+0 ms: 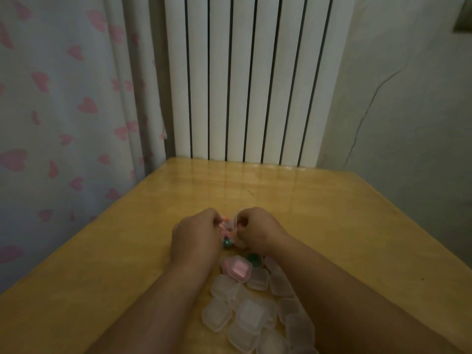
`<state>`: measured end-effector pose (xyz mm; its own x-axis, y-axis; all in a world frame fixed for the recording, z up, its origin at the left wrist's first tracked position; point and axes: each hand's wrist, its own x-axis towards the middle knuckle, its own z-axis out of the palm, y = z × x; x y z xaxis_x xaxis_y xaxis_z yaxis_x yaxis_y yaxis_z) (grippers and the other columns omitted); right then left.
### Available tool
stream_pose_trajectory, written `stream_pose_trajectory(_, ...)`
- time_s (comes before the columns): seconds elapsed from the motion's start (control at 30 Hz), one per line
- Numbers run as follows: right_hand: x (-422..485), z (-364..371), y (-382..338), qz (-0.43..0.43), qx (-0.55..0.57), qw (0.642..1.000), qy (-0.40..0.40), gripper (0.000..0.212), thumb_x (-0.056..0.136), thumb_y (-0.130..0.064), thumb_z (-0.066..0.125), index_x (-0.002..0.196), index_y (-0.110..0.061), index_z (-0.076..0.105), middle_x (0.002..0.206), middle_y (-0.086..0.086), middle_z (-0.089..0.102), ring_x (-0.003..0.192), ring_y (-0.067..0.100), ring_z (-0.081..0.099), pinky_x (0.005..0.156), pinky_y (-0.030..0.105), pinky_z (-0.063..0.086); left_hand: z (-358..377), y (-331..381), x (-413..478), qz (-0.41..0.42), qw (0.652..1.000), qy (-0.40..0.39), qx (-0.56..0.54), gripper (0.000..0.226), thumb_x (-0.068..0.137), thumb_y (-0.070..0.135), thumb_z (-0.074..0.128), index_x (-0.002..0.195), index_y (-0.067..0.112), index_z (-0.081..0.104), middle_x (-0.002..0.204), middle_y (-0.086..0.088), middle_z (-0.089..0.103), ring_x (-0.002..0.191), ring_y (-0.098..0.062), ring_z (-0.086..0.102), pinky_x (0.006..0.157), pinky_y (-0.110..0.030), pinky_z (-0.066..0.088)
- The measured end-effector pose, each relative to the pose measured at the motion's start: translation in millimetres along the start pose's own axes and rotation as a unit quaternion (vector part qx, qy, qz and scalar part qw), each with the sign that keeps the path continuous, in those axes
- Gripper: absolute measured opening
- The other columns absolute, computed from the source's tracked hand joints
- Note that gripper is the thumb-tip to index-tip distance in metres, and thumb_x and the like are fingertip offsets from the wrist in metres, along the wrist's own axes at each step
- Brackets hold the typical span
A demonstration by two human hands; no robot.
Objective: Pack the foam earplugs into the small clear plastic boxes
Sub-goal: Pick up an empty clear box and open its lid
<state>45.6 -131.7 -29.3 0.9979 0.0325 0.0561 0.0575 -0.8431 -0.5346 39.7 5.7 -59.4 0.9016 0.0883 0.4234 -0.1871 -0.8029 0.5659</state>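
Left hand (195, 235): fingers curled, tips closed on the pink earplugs (224, 223). It looks placed to feed them into a box.
Right hand (256, 232): fingers curled, pinching the thin clear edge of the open box (234, 223), probably to steady it for loading.
Hands, relation: close together, almost touching, in the middle of the surface (332, 226).
Green earplug (226, 243): low between the two hands. Whether it is loose or boxed is unclear.
Pink-filled box (237, 269): packed, set just behind the hands, between the forearms.
Green-filled box (254, 259): beside the pink one, partly hidden by the right wrist.
Empty boxes (245, 312): a clear heap between the forearms at the near edge, within easy reach as stock.
Open room: bare wood to the left, right and beyond the hands. The side edges are well apart from the work.
Far edge: meets the radiator (250, 85), with the curtain (63, 111) off the left edge.
Progress: judged early, since most boxes are unfilled.
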Motion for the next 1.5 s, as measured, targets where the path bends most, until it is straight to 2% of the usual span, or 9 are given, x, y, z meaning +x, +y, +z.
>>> stream_pose_trajectory(0.2, 0.0, 5.5, -0.9, -0.001, 0.035, 0.999, -0.028, 0.013, 0.084, -0.015, 0.06, 0.088, -0.016, 0.073, 0.089, 0.008, 0.071, 0.084, 0.023, 0.067, 0.074, 0.035, 0.058, -0.6, 1.4, -0.7, -0.014, 1.0, 0.008, -0.004, 0.013, 0.088, 0.023, 0.062, 0.094, 0.031, 0.07, 0.097, 0.007, 0.073, 0.091, -0.018, 0.065, 0.073, -0.028, 0.047)
stream_pose_trajectory(0.33, -2.6, 8.8, -1.3, -0.038, 0.005, 0.998, -0.042, 0.019, 0.09, -0.025, 0.058, 0.079, -0.018, 0.072, 0.077, 0.004, 0.063, 0.073, 0.019, 0.055, 0.053, 0.023, 0.039, -4.7, 4.7, -2.7, -0.005, 1.0, 0.009, 0.001, 0.011, 0.087, 0.02, 0.063, 0.088, 0.027, 0.071, 0.098, 0.007, 0.074, 0.091, -0.019, 0.066, 0.067, -0.025, 0.037)
stream_pose_trajectory(0.43, -4.7, 8.9, -0.3, -0.05, -0.008, 0.998, -0.029, 0.021, 0.09, -0.028, 0.057, 0.086, -0.016, 0.074, 0.083, 0.007, 0.066, 0.075, 0.017, 0.053, 0.061, 0.024, 0.036, -6.5, 6.3, -3.5, -0.002, 1.0, 0.004, 0.007, 0.01, 0.086, 0.018, 0.062, 0.088, 0.024, 0.07, 0.099, 0.006, 0.074, 0.092, -0.021, 0.065, 0.07, -0.026, 0.04)
stream_pose_trajectory(0.67, -6.0, 1.2, 2.3, -0.029, -0.008, 0.997, 0.068, 0.019, 0.087, -0.018, 0.057, 0.097, -0.019, 0.073, 0.098, 0.003, 0.07, 0.091, 0.021, 0.063, 0.076, 0.029, 0.052, -6.7, 4.2, -1.9, -0.008, 1.0, 0.008, 0.029, 0.01, 0.089, 0.019, 0.059, 0.085, 0.025, 0.066, 0.091, 0.006, 0.071, 0.087, -0.021, 0.063, 0.068, -0.028, 0.04)
stream_pose_trajectory(0.83, -18.9, -11.5, 16.0, -0.011, 0.041, 0.991, 0.128, 0.01, 0.09, -0.024, 0.062, 0.093, -0.026, 0.071, 0.089, -0.007, 0.068, 0.08, 0.011, 0.058, 0.061, 0.023, 0.041, -6.0, 2.5, -1.5, 0.0, 0.998, 0.007, 0.056, 0.008, 0.09, 0.022, 0.058, 0.088, 0.027, 0.065, 0.09, 0.003, 0.071, 0.089, -0.023, 0.062, 0.077, -0.034, 0.047)
stream_pose_trajectory(0.9, -26.4, -16.7, 22.9, 0.013, 0.07, 0.989, 0.132, 0.002, 0.089, -0.029, 0.066, 0.089, -0.028, 0.068, 0.081, -0.011, 0.066, 0.076, 0.007, 0.058, 0.058, 0.018, 0.041, -7.1, 3.4, -2.3, 0.007, 0.998, 0.007, 0.057, 0.008, 0.09, 0.025, 0.059, 0.093, 0.029, 0.066, 0.096, 0.004, 0.07, 0.093, -0.022, 0.062, 0.08, -0.034, 0.047)
stream_pose_trajectory(1.17, -62.6, -31.1, 35.4, 0.053, 0.172, 0.973, 0.143, 0.015, 0.084, -0.037, 0.072, 0.081, -0.023, 0.068, 0.07, -0.005, 0.07, 0.062, 0.006, 0.058, 0.059, 0.027, 0.047, -12.6, 16.2, -8.2, 0.034, 0.996, -0.014, 0.08, 0.023, 0.08, 0.036, 0.066, 0.103, 0.034, 0.067, 0.103, 0.01, 0.067, 0.102, -0.019, 0.055, 0.086, -0.036, 0.044)
stream_pose_trajectory(1.3, -59.9, -33.1, 35.4, 0.08, 0.252, 0.954, 0.143, 0.017, 0.085, -0.031, 0.072, 0.079, -0.015, 0.069, 0.066, -0.003, 0.069, 0.058, 0.012, 0.056, 0.065, 0.04, 0.055, -11.8, 19.2, -11.1, 0.047, 0.994, -0.026, 0.092, 0.024, 0.085, 0.035, 0.062, 0.109, 0.034, 0.065, 0.109, 0.009, 0.066, 0.107, -0.019, 0.054, 0.088, -0.034, 0.041)
stream_pose_trajectory(1.5, -31.7, -31.2, 27.4, 0.138, 0.325, 0.931, 0.091, 0.02, 0.092, -0.014, 0.065, 0.075, -0.006, 0.059, 0.063, 0.008, 0.063, 0.056, 0.018, 0.053, 0.062, 0.034, 0.052, -6.9, 12.5, -9.3, 0.049, 0.994, -0.035, 0.088, 0.024, 0.088, 0.033, 0.062, 0.11, 0.038, 0.07, 0.107, 0.009, 0.066, 0.106, -0.017, 0.058, 0.087, -0.033, 0.046)
